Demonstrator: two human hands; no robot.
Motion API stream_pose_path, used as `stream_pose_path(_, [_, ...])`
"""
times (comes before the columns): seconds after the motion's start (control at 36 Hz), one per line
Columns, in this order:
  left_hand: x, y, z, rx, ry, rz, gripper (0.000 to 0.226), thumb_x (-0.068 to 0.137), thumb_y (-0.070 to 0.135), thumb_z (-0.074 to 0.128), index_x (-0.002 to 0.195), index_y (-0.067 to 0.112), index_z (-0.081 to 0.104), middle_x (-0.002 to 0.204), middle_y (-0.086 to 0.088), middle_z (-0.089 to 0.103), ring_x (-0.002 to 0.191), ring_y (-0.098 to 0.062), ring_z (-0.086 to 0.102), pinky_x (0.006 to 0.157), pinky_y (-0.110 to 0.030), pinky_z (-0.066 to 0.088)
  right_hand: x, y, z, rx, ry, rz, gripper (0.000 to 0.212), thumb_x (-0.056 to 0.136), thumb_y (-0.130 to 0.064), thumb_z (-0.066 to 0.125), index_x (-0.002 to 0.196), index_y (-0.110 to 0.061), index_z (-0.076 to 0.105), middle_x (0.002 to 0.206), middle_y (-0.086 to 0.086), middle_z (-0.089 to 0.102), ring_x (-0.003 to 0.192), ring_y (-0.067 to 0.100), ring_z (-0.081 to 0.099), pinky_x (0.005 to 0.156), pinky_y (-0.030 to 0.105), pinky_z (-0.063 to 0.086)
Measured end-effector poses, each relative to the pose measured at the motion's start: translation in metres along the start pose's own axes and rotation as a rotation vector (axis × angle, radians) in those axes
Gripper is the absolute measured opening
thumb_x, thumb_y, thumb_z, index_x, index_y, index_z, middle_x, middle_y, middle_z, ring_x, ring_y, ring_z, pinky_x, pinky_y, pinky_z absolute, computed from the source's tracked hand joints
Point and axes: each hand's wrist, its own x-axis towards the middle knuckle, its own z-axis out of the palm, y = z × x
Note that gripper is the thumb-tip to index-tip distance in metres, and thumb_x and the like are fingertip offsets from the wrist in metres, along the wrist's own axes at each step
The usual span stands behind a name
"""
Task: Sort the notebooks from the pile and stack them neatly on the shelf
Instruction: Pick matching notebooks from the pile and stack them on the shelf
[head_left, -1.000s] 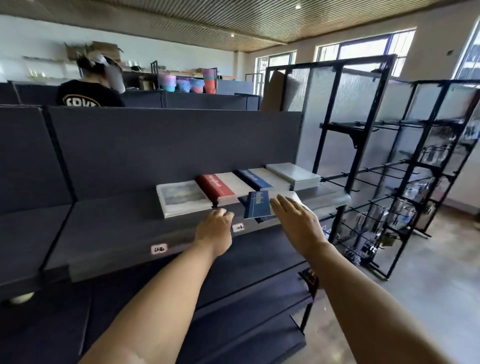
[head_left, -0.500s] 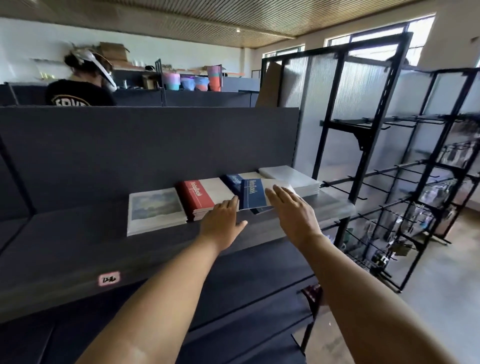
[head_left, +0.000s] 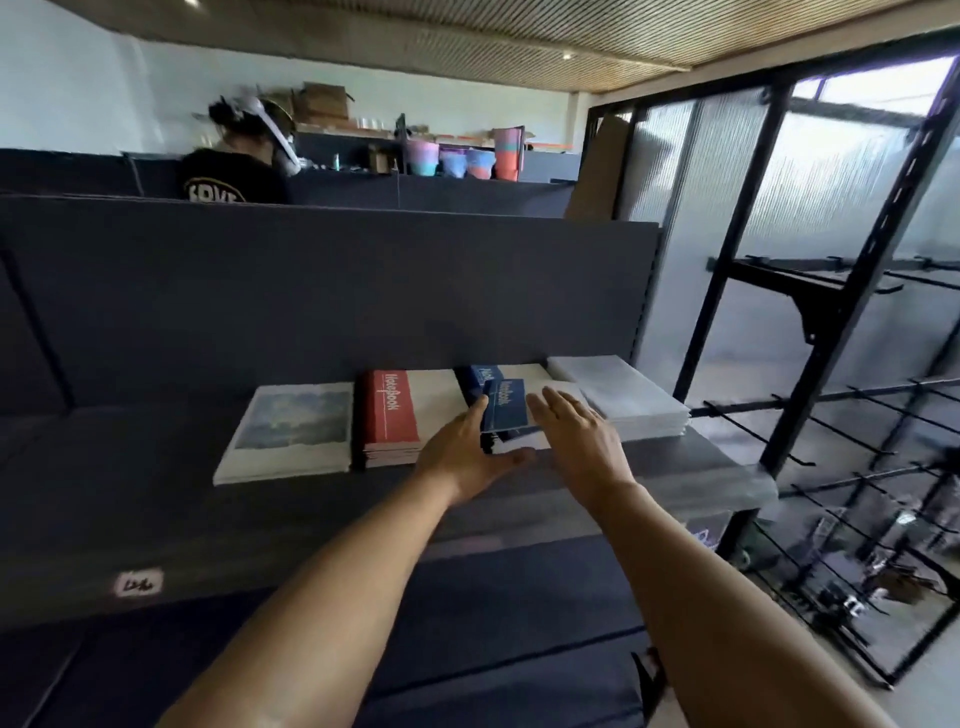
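Observation:
Four notebook stacks lie in a row on the dark shelf (head_left: 156, 493): one with a landscape cover (head_left: 291, 431), a red one (head_left: 395, 410), a blue one (head_left: 480, 375) and a white one (head_left: 618, 395). A single blue notebook (head_left: 504, 405) sits slightly askew on top of the blue stack. My left hand (head_left: 467, 457) holds its left edge, thumb along the near edge. My right hand (head_left: 576, 441) lies flat on its white right part, fingers spread, thumb hidden.
A dark back panel rises behind the shelf, and more dark shelves (head_left: 467, 649) lie below. A black wire rack (head_left: 831, 415) with frosted panels stands close on the right. A person (head_left: 228, 176) in a black shirt stands beyond the panel. A label (head_left: 137, 583) marks the shelf's front edge.
Both hands carried the blue notebook from the shelf's front edge back and up onto the blue stack. My view moved closer and turned right.

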Motion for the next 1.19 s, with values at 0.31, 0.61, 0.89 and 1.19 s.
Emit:
stream_pose_path(0.31, [0.009, 0.030, 0.023, 0.115, 0.114, -0.165, 0.087, 0.075, 0.075, 0.054, 0.146, 0.029, 0.032, 0.141, 0.001, 0.049, 0.121, -0.020, 0.052, 0.091, -0.032, 0.043, 0.010, 0.046, 0.024, 0.147, -0.083, -0.193, 0.051, 0.091, -0.007, 0.050, 0.139, -0.017, 0.038, 0.130, 0.000, 0.049, 0.123, 0.019, 0.046, 0.089, 0.031, 0.045])
stream_pose_path(0.61, [0.016, 0.029, 0.026, 0.480, 0.048, -0.138, 0.080, 0.087, 0.063, 0.053, 0.148, 0.017, 0.031, 0.149, -0.005, 0.040, 0.134, -0.023, 0.040, 0.106, -0.036, 0.033, 0.032, 0.074, 0.028, 0.109, -0.398, -0.237, 0.055, 0.097, -0.024, 0.052, 0.147, -0.024, 0.030, 0.142, 0.002, 0.045, 0.127, 0.024, 0.046, 0.099, 0.038, 0.043])
stream_pose_path(0.89, [0.028, 0.019, 0.017, 0.509, -0.023, -0.088, 0.081, 0.082, 0.067, 0.055, 0.146, 0.024, 0.033, 0.149, 0.000, 0.041, 0.132, -0.021, 0.041, 0.103, -0.037, 0.036, 0.046, 0.076, 0.024, 0.186, -0.484, -0.210, 0.055, 0.094, -0.012, 0.057, 0.143, -0.031, 0.041, 0.142, 0.002, 0.047, 0.126, 0.024, 0.048, 0.101, 0.036, 0.043])
stream_pose_path(1.19, [0.040, 0.023, 0.014, 0.533, -0.074, -0.083, 0.069, 0.091, 0.060, 0.048, 0.150, 0.027, 0.029, 0.153, 0.002, 0.033, 0.138, -0.020, 0.033, 0.109, -0.037, 0.031, 0.057, 0.075, 0.041, 0.006, -0.343, -0.231, 0.057, 0.092, -0.015, 0.059, 0.143, -0.031, 0.038, 0.134, -0.001, 0.051, 0.124, 0.022, 0.046, 0.092, 0.035, 0.044])
